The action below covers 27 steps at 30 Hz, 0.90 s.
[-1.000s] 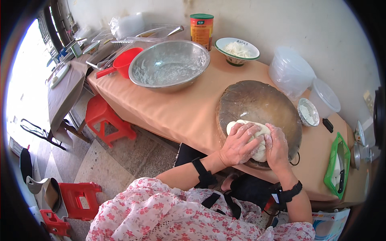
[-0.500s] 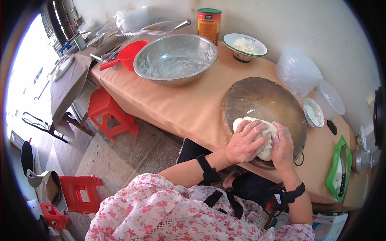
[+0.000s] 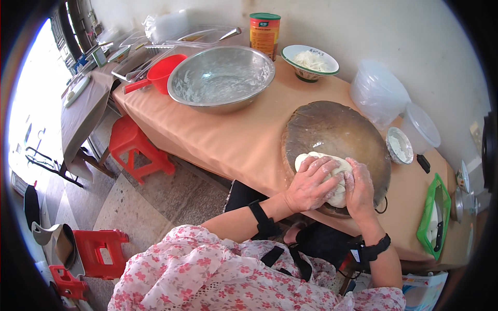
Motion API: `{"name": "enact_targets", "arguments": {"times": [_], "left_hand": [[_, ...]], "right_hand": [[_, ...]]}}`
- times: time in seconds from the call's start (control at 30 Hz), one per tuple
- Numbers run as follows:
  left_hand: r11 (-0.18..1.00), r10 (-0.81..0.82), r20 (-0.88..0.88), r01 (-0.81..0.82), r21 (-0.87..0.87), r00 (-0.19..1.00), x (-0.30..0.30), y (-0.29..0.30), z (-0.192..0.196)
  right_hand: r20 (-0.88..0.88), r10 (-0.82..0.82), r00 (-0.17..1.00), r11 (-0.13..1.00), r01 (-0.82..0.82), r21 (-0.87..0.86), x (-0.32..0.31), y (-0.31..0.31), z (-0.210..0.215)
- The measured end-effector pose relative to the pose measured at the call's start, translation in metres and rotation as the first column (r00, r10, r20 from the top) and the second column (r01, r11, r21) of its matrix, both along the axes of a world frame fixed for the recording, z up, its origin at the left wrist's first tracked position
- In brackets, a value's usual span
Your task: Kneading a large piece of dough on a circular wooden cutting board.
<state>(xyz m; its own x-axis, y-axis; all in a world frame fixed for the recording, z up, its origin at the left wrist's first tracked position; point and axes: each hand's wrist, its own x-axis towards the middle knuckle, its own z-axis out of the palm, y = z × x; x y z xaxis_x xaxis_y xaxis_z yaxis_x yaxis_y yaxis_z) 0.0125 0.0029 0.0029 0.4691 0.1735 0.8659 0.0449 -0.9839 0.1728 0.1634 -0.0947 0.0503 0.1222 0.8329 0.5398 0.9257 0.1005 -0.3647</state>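
A long bench (image 3: 228,140) covered in a tan cloth runs along a pale plastered wall (image 3: 363,36), over a floor of grey stone tiles (image 3: 171,197) with red plastic stools (image 3: 136,147) beside it. A round wooden board (image 3: 337,129), dusted with flour, lies on the bench near the front edge. On its near part sits a lump of white dough (image 3: 324,166). The left hand (image 3: 310,184) lies flat on the dough, fingers spread and floury; the right hand (image 3: 359,185) presses against the dough's right side, fingers close together.

Farther back stands a big steel bowl (image 3: 220,78), a red scoop (image 3: 158,76) at its left. Behind it, against the wall, a tall round tin (image 3: 264,32), orange with a green lid. Right of the tin, a green-rimmed dish (image 3: 309,61) holds white shreds. Clear plastic tubs (image 3: 378,92) stand by the wall, and a green tray (image 3: 434,217) lies at the far right.
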Motion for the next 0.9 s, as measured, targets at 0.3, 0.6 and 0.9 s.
{"name": "enact_targets", "arguments": {"times": [0.3,0.6,0.9], "left_hand": [[1.0,0.013,-0.011,-0.013,0.0,1.0,0.0001,-0.0002,0.001],[1.0,0.013,-0.023,-0.014,-0.015,1.0,-0.0007,-0.0011,-0.0004],[0.999,0.03,-0.031,-0.031,-0.021,0.999,-0.0014,0.0009,0.0004]], "right_hand": [[0.005,-0.014,1.0,1.0,0.015,-0.02,0.0011,-0.0008,-0.0004],[0.008,-0.003,1.0,1.0,0.003,-0.007,0.0005,-0.0013,-0.0007],[-0.01,-0.015,1.0,1.0,0.015,-0.018,-0.0005,0.0013,0.0022]]}}
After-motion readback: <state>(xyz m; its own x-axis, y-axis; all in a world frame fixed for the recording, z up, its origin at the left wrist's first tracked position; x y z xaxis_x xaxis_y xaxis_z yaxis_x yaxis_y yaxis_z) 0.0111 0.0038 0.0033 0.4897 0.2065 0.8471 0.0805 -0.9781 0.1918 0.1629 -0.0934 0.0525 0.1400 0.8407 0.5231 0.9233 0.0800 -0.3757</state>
